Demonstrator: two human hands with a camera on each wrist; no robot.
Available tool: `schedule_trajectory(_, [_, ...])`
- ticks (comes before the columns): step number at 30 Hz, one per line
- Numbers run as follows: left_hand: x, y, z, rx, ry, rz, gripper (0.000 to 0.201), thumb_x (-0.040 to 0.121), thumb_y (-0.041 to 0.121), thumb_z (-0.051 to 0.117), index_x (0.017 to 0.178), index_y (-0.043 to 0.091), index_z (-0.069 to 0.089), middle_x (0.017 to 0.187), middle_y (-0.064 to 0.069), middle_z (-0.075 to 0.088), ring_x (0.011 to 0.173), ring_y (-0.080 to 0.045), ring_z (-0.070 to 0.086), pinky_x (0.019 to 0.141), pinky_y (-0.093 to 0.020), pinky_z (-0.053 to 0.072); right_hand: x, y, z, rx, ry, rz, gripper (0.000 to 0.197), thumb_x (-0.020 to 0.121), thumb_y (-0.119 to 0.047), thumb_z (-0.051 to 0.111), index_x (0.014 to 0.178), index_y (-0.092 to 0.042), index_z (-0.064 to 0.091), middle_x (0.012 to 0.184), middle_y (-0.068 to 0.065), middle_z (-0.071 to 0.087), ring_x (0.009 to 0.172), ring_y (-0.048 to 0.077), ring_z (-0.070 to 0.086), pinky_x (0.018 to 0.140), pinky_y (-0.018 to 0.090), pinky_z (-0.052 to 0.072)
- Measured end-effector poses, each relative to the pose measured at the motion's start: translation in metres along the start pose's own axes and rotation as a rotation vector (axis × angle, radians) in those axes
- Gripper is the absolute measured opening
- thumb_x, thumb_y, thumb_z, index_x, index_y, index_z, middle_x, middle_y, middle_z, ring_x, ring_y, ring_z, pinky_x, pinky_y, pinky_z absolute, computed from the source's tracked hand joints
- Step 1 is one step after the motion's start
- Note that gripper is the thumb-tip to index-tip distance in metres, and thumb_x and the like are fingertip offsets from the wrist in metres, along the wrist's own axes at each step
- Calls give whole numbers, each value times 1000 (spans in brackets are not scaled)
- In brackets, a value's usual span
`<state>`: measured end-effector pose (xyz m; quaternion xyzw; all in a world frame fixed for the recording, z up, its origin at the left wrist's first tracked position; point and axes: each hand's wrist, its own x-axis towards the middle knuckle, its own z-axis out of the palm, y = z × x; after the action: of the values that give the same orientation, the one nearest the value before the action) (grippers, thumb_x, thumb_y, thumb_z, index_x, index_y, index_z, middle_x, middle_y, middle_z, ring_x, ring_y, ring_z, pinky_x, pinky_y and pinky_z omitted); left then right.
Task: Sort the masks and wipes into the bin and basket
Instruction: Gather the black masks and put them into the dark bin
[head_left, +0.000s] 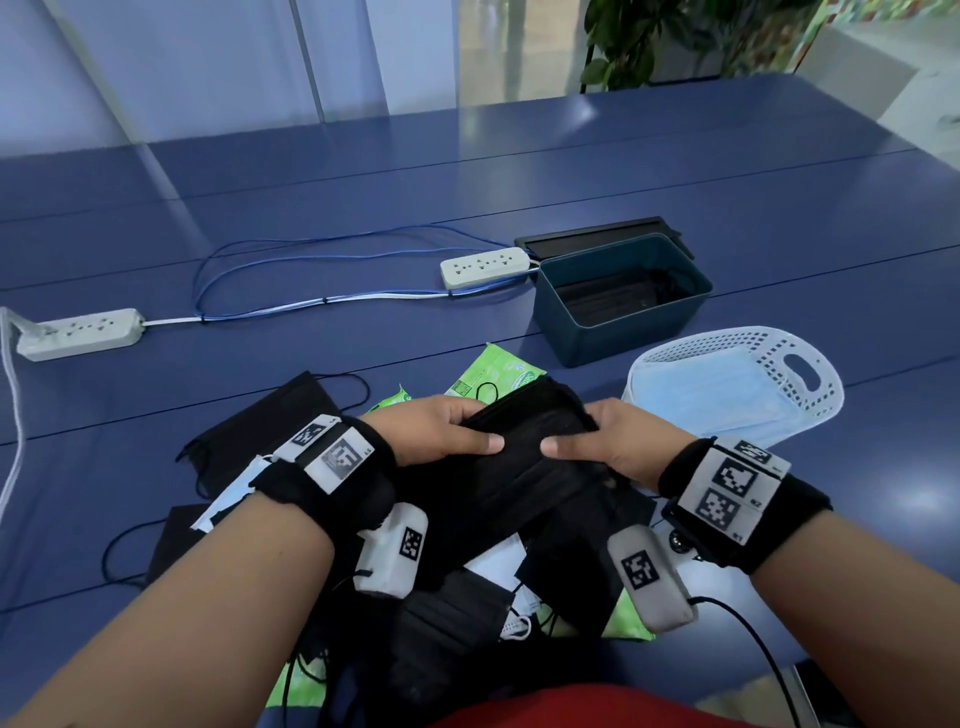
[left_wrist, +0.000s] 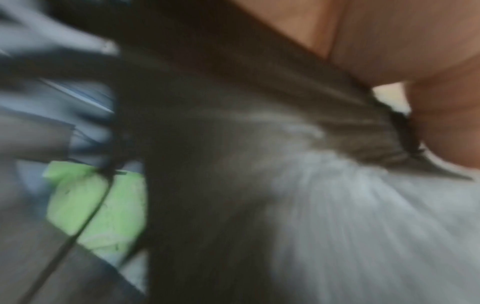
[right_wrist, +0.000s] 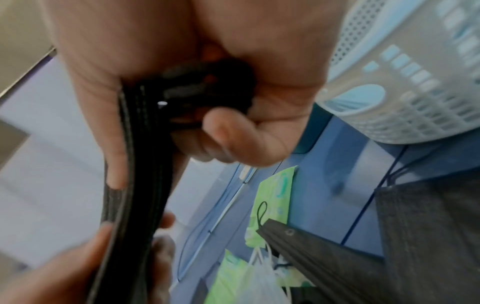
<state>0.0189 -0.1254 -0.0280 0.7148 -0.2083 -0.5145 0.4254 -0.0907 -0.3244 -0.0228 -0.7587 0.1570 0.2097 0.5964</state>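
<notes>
A stack of black masks (head_left: 524, 447) is lifted just above the pile, held from both ends: the left hand (head_left: 441, 428) has its fingers curled round the left end with the thumb laid on top, and the right hand (head_left: 597, 441) mirrors it on the right end. In the right wrist view the fingers (right_wrist: 233, 139) curl under the stack and bunch the ear loops into the palm, so both grips are closed on the masks.

Beneath lies a jumble of more black masks (head_left: 275, 415), green wipe packs (head_left: 488, 371) and a few white pieces, all on the blue surface (head_left: 311, 182). Beyond the right hand stands the dark bin (head_left: 618, 332), already holding black masks, and beside it the white basket (head_left: 769, 358) with light blue masks inside.

Judging from that, this stack probably belongs in the bin. The risks from here: the loose stack could fan out or shed a mask if either grip relaxes during the carry, and a trailing ear loop could snag one from the pile, or a wipe pack, and drag it along. The basket sits close to the bin, so a hasty drop could land on the wrong side
</notes>
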Motion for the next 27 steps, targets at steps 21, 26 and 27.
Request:
schedule_trajectory(21, [-13,-35,-21,-842,390,253,16,90,9,47,74,10,48,62,-2,61,66,-15,66,69,-25,58,2,38,-37,325,371,46,16,85,-20,64,77,-7,61,49,2,54,38,12,45,37,20,33])
schedule_trajectory(26, [-18,-20,-19,-961,288,272,13,81,15,49,70,9,52,41,2,33,35,-10,37,56,-26,55,2,35,-31,303,356,55,19,87,-20,63,72,-9,60,46,0,49,37,11,43,38,21,34])
schedule_trajectory(27, [-17,-18,-19,-947,268,263,14,82,16,48,70,10,52,39,4,29,32,-9,31,49,-23,50,2,35,-30,288,353,60,20,88,-21,62,71,-10,59,44,-1,48,36,11,42,37,20,34])
